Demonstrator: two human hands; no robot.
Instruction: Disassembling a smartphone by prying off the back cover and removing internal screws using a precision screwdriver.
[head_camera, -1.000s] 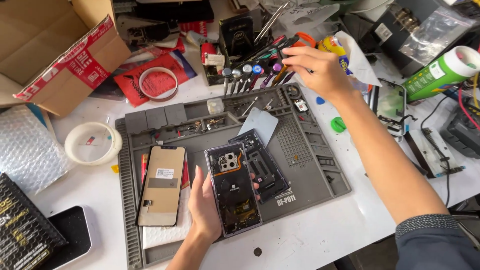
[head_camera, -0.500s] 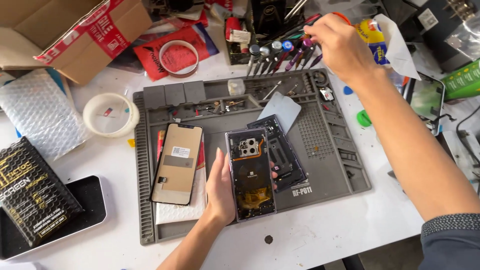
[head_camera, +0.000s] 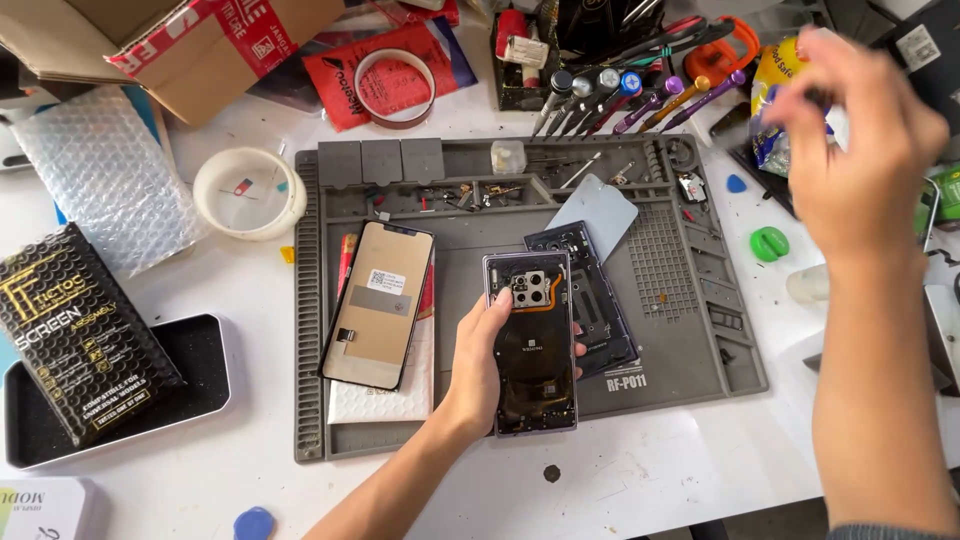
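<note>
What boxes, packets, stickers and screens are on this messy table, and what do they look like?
Cardboard box: top left, brown with red-and-white tape.
Black packet: far left, flat, gold print, lying on a black tray.
Red packet: top middle, flat, under a tape roll.
Phone screen: on the grey mat, dark rectangle with a small white sticker.
Opened phone: held by the left hand.

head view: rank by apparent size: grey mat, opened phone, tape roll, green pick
1. Grey mat, largest by far.
2. Opened phone, held in the left hand.
3. Tape roll, clearly smaller than the phone.
4. Green pick, smallest.
The phone may be lifted toward the camera, but the order holds.
</note>
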